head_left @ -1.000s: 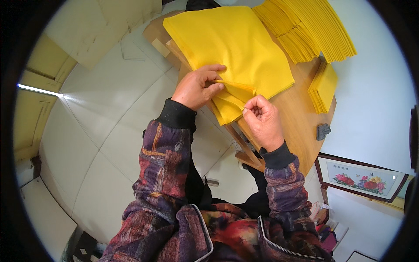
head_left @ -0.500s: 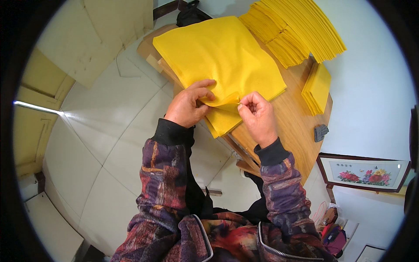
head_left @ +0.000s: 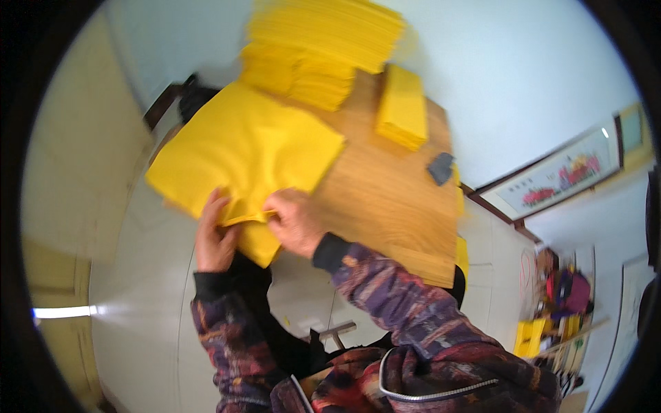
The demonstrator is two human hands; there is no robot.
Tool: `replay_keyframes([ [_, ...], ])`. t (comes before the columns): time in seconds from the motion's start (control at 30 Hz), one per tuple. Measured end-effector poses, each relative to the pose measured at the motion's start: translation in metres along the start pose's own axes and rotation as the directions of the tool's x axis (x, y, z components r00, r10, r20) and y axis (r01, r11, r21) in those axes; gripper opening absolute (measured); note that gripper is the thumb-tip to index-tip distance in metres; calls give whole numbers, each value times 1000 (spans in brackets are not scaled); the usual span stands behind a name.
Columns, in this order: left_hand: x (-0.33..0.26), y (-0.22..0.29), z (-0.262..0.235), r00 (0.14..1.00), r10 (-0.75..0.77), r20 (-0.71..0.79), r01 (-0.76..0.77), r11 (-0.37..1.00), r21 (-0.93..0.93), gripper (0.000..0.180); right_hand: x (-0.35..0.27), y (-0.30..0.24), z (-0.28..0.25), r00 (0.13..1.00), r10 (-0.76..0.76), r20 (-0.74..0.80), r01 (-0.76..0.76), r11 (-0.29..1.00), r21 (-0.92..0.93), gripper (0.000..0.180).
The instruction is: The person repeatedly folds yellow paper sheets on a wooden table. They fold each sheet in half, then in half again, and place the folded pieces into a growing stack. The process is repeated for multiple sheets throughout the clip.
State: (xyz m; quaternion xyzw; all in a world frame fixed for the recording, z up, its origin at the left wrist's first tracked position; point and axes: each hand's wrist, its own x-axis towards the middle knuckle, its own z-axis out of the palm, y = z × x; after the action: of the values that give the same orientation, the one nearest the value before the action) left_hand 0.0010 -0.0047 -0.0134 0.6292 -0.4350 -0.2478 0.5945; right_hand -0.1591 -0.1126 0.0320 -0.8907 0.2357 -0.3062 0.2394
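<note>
Wooden table (head_left: 385,199) carries yellow sheets (head_left: 241,148); both hands' (head_left: 215,237) (head_left: 297,221) grip apparently pinches their near folded edge.

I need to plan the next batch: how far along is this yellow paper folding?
Done: a small folded stack lies on the wooden table. In hand: the left hand and right hand pinch a fold in the large yellow sheet. Left: a big fanned pile waits behind.

A small home workroom is being shown. A wooden tabletop (head_left: 385,199) is being loaded with stacked yellow sheets (head_left: 323,48), while a framed picture (head_left: 558,175) is being leaned against a pale wall (head_left: 496,62).
</note>
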Motion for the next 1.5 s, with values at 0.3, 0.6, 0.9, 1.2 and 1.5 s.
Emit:
replay_keyframes([
  [0.3, -8, 4, 17, 961, 52, -270, -43, 998, 38, 86, -49, 45, -90, 992, 126, -19, -125, 991, 55, 27],
  [0.6, -4, -20, 13, 929, 40, -368, 7, 992, 126, 81, -198, 106, -205, 912, 409, -9, -400, 895, 198, 23],
  [0.9, 3, -50, -18, 950, -6, -312, 127, 921, 368, 73, -250, 90, -225, 948, 244, -205, -253, 967, -19, 23],
  [1.2, -64, 75, 108, 955, 280, 97, -272, 698, 662, 61, -277, 70, -226, 917, 273, -291, -293, 956, -27, 26],
  [1.5, -55, 84, 184, 932, -41, 359, -286, 525, 802, 63, -268, 97, -287, 934, 313, -174, -306, 950, 67, 40],
])
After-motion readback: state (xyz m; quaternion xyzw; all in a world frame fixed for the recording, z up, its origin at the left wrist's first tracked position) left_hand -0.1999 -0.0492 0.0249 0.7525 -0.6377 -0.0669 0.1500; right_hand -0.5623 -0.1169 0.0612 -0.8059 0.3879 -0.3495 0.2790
